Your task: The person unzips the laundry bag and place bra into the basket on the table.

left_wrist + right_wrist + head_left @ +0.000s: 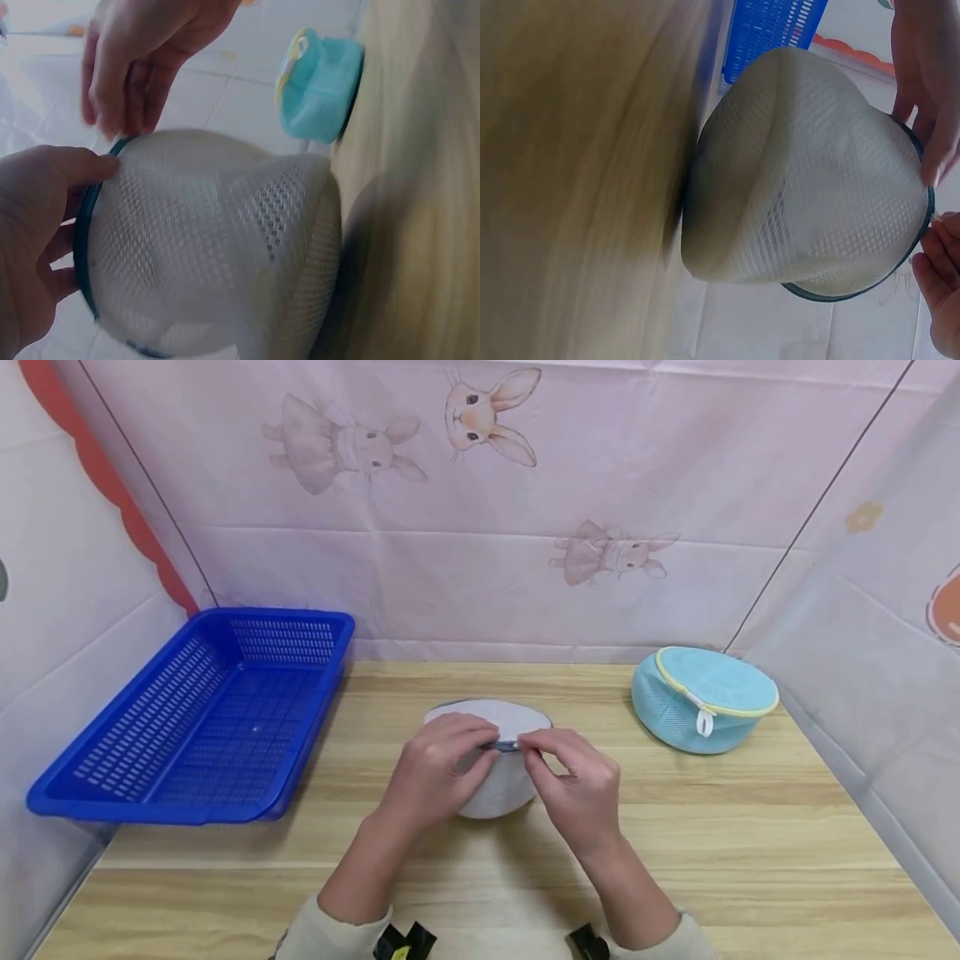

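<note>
Here it seems best to keep the dark rim (507, 746) taut with the left hand (438, 770) while the right hand (581, 787) works gently along its curve. Both wrists angle inward over the white mesh bag (491, 793) at mid-table (750, 843), thumbs and fingers pinching its front edge just beside each other; whether the right fingertips grip a zip pull, I cannot tell.

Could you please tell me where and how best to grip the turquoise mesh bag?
I'd pinch the turquoise mesh bag by its yellow trim, next to the white pull loop, coming from the near side with the right hand: the bag sits upright, the loop hangs on that side, and the mesh wall looks soft.
</note>
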{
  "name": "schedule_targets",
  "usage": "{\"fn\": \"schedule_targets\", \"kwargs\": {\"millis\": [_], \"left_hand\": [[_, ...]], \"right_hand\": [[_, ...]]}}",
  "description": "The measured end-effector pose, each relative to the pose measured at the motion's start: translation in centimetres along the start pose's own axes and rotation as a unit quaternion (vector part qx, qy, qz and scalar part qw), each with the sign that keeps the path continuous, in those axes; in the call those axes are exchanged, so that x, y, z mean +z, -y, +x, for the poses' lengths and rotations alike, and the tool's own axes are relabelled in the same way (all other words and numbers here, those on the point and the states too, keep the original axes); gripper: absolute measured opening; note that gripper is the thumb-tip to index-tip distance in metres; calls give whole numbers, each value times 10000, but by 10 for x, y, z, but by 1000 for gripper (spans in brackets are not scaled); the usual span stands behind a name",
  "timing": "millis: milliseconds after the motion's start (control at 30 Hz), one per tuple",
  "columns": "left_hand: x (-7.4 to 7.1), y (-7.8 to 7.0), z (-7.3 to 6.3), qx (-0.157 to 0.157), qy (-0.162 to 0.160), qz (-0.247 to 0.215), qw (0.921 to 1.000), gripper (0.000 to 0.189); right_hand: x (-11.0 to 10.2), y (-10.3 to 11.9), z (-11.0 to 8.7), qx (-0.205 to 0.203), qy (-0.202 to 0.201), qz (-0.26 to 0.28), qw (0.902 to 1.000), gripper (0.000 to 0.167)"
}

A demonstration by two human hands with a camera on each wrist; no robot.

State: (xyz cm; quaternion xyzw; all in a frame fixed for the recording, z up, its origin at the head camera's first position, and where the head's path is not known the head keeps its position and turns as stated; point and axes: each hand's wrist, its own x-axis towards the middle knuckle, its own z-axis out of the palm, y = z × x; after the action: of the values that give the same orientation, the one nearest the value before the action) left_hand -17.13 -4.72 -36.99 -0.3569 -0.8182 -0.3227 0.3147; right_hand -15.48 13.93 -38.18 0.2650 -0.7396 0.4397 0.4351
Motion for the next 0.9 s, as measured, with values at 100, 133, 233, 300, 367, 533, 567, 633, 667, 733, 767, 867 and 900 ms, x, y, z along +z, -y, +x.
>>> {"fn": "schedule_targets", "kwargs": {"millis": [100,133,233,300,367,533,567,633,667,733,767,867,900], "left_hand": [[7,-4,-1,181,88,78,9998,16],[9,-5,-2,201,99,97,9997,15],[12,-9,-3,135,90,99,9998,14],[12,-10,-3,31,100,86,9999,14],[12,-12,-3,-94,147,81,9998,13],[11,-12,-3,-191,205,-66,9996,11],[11,-12,-3,-169,201,-110,9996,11],[11,-11,-3,-111,181,-186,9996,11],[10,-11,-3,-82,173,-207,9996,11],[10,-10,-3,-59,185,-217,9996,11],[9,-10,-3,-57,199,-212,9996,11],[9,-9,-2,-12,212,-192,9996,10],[8,-8,-2,2,213,-184,9996,10]], "right_hand": [[2,2,-2,-37,52,67,10000,20],[2,2,-2,-35,59,87,9999,20],[3,2,-4,4,67,94,9999,20],[3,2,-5,58,94,75,9999,22],[3,2,-6,147,132,66,9998,25],[3,1,-6,523,327,-72,9981,23],[3,1,-6,576,378,-137,9975,22],[2,0,-5,598,526,-242,9965,20],[2,-1,-4,560,582,-281,9963,20],[1,-2,-2,502,720,-335,9956,20],[1,-3,-2,491,793,-344,9950,20],[0,-3,0,488,979,-279,9936,20],[0,-4,0,509,1043,-273,9929,19]]}}
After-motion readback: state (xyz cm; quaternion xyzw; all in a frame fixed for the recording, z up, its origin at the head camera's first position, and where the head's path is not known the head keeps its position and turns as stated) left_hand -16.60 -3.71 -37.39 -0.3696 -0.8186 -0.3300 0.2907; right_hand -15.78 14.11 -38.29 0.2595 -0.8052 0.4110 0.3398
